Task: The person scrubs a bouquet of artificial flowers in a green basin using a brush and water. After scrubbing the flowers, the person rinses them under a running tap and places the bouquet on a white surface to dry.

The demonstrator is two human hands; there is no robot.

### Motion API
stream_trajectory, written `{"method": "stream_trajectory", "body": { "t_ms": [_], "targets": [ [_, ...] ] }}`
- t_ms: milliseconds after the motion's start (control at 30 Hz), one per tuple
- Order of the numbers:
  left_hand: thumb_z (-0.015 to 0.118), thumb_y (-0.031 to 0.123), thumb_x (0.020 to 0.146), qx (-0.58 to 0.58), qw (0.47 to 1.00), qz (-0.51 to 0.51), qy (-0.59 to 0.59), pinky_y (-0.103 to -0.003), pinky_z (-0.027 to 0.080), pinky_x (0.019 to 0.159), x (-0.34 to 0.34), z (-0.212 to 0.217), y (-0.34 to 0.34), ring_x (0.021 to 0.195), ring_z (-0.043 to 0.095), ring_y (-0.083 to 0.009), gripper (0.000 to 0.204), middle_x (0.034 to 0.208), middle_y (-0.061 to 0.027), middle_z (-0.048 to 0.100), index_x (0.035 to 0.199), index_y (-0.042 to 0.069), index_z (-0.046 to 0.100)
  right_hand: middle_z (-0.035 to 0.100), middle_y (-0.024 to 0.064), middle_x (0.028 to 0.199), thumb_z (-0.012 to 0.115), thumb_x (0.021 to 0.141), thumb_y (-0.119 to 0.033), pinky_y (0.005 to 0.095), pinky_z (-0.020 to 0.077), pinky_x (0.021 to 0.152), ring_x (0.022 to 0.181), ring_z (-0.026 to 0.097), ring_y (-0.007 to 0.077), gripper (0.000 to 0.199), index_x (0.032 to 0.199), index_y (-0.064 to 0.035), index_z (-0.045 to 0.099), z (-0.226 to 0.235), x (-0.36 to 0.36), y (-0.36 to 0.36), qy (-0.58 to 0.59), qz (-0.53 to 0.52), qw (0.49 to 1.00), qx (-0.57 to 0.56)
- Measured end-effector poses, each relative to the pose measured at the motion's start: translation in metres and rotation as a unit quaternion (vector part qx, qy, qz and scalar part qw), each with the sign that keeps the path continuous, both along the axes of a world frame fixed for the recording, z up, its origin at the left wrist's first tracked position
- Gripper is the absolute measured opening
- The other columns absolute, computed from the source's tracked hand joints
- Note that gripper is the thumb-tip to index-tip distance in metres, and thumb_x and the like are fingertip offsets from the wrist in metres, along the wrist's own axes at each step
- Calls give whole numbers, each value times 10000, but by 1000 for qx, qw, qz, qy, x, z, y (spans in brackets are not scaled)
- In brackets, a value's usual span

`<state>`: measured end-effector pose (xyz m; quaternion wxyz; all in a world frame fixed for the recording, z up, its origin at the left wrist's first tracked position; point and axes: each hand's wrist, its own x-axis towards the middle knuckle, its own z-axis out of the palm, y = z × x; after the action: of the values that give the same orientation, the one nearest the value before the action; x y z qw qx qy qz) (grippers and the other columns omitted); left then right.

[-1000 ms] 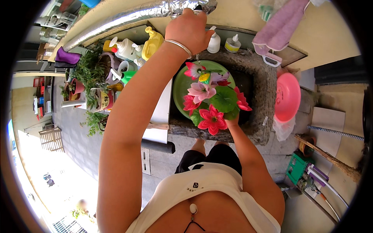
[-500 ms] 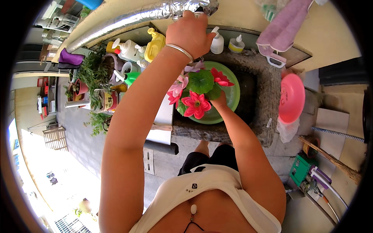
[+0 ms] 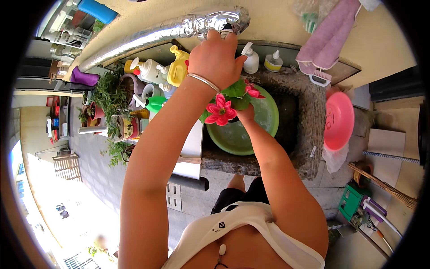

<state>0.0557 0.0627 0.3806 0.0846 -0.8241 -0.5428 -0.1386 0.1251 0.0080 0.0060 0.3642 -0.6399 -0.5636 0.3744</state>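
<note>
My left hand [image 3: 212, 62] is raised at the end of a foil-wrapped pipe [image 3: 179, 28], next to a small dark fitting. Its fingers are curled, and the hand hides whatever they grip. My right hand [image 3: 245, 114] is closed under a bunch of pink lotus-like flowers [image 3: 220, 110] with round green leaves [image 3: 234, 90]; the leaves cover its fingertips. The bunch is over the far left part of a green basin [image 3: 268, 134], partly hidden behind my left wrist. The basin stands in a dark stone sink [image 3: 310, 116] and looks to have water in it.
Pump bottles [image 3: 251, 59] and a yellow jug [image 3: 177, 69] line the back ledge. Potted plants [image 3: 109, 96] are at the left. To the right are a pink basin [image 3: 339, 121], a scrubbing brush [image 3: 320, 78] and a hanging purple towel [image 3: 329, 36]. A knife-like handle [image 3: 190, 160] rests on a white board.
My right hand has moved the flower bunch away from me and a little left, beneath my left hand. More of the basin shows. My left hand stays by the pipe end; the view has shifted slightly.
</note>
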Motion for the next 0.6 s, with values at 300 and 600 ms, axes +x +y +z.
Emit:
{"method": "stream_trajectory", "body": {
  "t_ms": [300,600],
  "targets": [
    [707,360,784,-14,1000,14,6,-423,510,558,2,2,1,696,629,-349,387,877,-177,542,985,55,582,674,81,1058,649,800,-422,407,504,833,989,629,297,406,1083,-131,648,-3,-1,-1,-10,-13,1000,11],
    [703,353,784,-6,1000,8,7,-422,515,546,6,2,4,698,639,-356,378,902,-192,542,975,50,583,675,81,1085,618,820,-359,427,484,875,1015,615,297,349,1075,-124,656,4,-12,16,-113,71,988,74]
  ]
}}
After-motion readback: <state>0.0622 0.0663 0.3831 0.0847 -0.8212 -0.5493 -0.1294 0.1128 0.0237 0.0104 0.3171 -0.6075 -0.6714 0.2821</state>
